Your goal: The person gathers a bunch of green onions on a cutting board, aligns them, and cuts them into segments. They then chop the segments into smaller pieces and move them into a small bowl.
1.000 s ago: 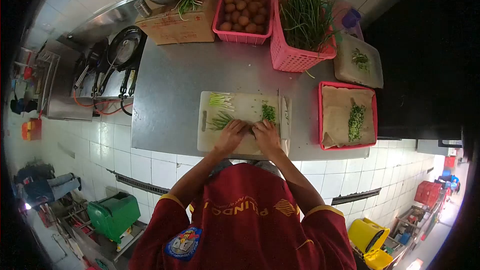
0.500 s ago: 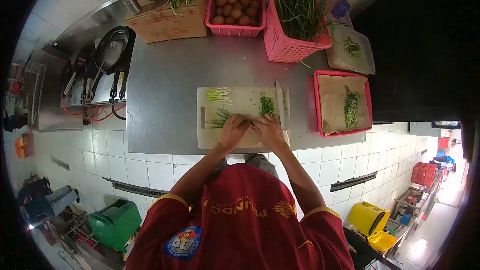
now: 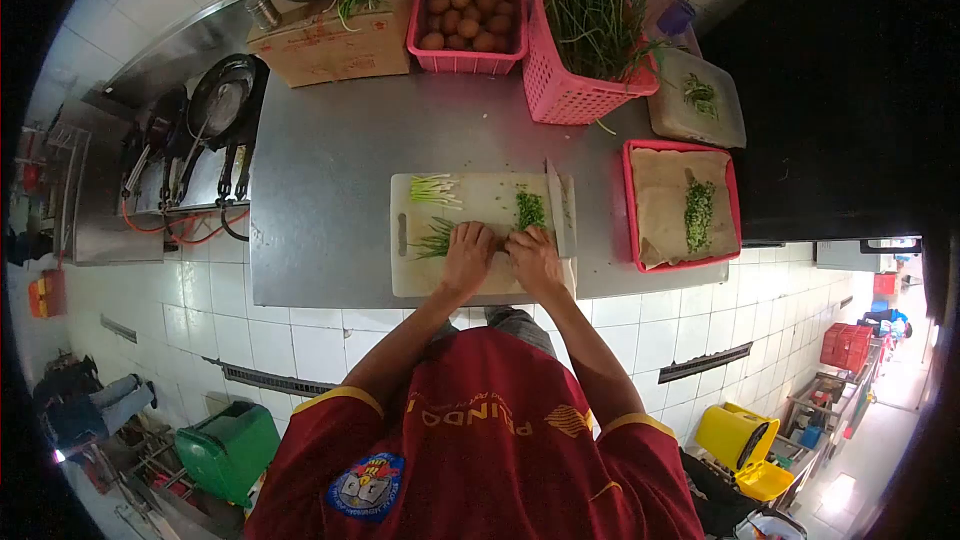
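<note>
On a white cutting board (image 3: 460, 283) both hands are close together, fingers curled down. My left hand (image 3: 469, 252) is closed over a bunch of spring onion greens (image 3: 434, 240), whose leaves stick out to its left. Beside it, my right hand (image 3: 534, 258) is closed too, and its fingers hide whatever is in them. White spring onion stems (image 3: 433, 190) lie at the board's upper left. Just above my right hand is a heap of chopped spring onion (image 3: 529, 207). A knife (image 3: 556, 205) rests along the right side of the board, apart from both hands.
Behind the board stand a pink basket of eggs (image 3: 468, 62), a pink basket of spring onions (image 3: 580, 95) and a cardboard box (image 3: 330, 52). At right are a lined pink tray (image 3: 628, 195) with chopped greens and a plastic container (image 3: 672, 115). Pans (image 3: 222, 100) sit left.
My left hand has turned flatter over the greens, its knuckles now showing more. My right hand stays nearly in place. The view has shifted slightly.
</note>
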Demonstrator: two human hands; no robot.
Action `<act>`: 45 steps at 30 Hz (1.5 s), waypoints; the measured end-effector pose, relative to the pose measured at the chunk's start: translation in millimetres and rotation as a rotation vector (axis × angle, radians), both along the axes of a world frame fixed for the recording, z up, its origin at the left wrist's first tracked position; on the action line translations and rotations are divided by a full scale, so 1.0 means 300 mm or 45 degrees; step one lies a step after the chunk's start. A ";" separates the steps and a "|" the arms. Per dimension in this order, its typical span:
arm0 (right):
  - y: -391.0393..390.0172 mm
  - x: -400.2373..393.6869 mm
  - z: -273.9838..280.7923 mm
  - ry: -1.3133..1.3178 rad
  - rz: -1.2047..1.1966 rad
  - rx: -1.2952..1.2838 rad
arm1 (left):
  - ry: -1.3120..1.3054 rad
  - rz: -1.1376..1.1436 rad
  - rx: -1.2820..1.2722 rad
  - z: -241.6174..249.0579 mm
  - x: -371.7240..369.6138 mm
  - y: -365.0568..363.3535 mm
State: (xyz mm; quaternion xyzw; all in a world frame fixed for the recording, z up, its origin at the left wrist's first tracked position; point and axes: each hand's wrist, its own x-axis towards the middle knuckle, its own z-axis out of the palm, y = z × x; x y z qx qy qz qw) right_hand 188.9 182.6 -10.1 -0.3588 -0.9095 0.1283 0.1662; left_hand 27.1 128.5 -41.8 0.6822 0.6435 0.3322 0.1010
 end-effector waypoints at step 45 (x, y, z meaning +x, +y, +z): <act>-0.161 0.286 -0.068 0.025 -0.886 -0.447 | 0.426 0.251 -0.187 -0.007 0.036 0.016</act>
